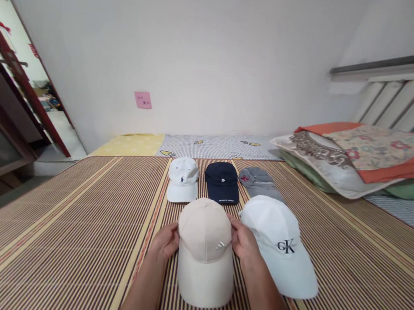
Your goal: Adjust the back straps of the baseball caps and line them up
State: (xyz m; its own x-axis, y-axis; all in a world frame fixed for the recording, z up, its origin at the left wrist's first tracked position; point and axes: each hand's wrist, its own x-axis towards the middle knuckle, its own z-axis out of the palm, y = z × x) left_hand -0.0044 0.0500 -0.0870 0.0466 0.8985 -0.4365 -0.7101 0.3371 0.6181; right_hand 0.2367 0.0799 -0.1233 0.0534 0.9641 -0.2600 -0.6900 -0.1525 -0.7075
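A beige cap (pixel 203 245) with a small striped logo is at the front centre, its brim toward me. My left hand (pixel 167 239) grips its left edge and my right hand (pixel 242 237) its right edge, fingers partly hidden behind the cap. Just right of it lies a white cap with black "CK"-like letters (pixel 279 244), close to my right hand. Behind these, in a row, are a smaller white cap (pixel 183 180), a navy cap (pixel 222 182) and a grey cap (pixel 260 181) with a red mark.
The caps are on a striped bamboo mat (pixel 69 228). Folded bedding (pixel 392 147) is piled at the right, below a radiator (pixel 409 102). A patterned cloth (pixel 215 147) runs along the wall, which bears a pink note (pixel 143 100). A doorway stands at the left.
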